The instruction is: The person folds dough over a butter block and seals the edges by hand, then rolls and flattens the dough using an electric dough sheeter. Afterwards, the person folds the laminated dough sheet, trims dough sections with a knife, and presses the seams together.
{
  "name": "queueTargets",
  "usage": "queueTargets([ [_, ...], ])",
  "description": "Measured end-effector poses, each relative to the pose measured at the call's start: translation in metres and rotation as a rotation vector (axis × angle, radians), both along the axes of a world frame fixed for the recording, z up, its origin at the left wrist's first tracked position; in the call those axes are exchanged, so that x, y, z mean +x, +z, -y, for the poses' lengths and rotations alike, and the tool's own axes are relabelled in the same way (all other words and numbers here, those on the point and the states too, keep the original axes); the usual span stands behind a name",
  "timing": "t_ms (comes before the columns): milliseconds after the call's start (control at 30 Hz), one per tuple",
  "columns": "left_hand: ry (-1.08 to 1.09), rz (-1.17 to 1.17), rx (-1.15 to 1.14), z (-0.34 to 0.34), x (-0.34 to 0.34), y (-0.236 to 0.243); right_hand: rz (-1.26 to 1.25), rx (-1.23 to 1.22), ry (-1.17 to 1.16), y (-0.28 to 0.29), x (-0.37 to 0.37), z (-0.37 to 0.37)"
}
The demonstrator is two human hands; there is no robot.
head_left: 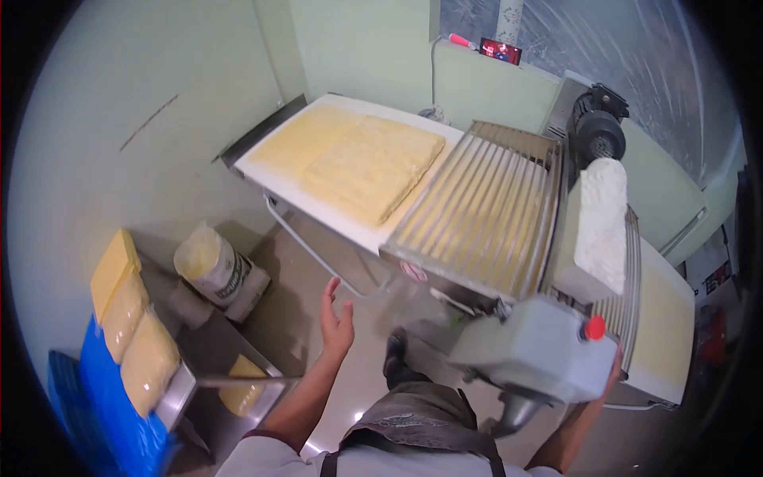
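My left hand (pixel 338 326) is held out in the air with its fingers apart, and nothing is in it. It is over the floor, short of the near edge of a dough sheeter's left belt. A thick, pale yellow slab of dough (pixel 373 171) lies flat on that white belt (pixel 334 208). My right hand (pixel 609 389) is at the right side of the sheeter's grey housing (pixel 532 350), close to its red button (pixel 594 327). The housing hides most of its fingers, so I cannot tell what they grip.
A slatted metal guard (pixel 477 207) stands over the belt beside the dough. White flour fills a tray (pixel 600 230) on the sheeter. At left, bagged yellow blocks (pixel 151 362) lie on a steel table with blue plastic (pixel 115 397). A white bucket (pixel 211 266) stands by the wall.
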State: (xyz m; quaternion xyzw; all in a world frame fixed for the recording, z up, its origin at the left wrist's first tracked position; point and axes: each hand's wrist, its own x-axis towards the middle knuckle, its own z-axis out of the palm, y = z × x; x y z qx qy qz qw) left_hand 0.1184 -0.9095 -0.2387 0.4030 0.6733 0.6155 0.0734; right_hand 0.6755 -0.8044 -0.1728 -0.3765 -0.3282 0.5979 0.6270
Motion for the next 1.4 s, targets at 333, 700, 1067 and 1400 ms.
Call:
queueTargets([
  [333,-0.848,0.101,-0.11,0.105,0.266,0.002,0.14,0.138,0.22,0.022,-0.007,-0.009],
  [700,0.035,0.818,0.013,0.089,0.444,-0.003,0.162,0.374,0.459,0.014,0.006,-0.026],
  [1067,0.246,1.128,0.125,0.085,0.466,0.022,0.685,1.255,0.288,0.061,0.022,-0.008],
  [1400,0.159,1.121,0.161,0.084,0.467,0.027,1.07,1.621,0.625,0.113,-0.037,-0.01],
])
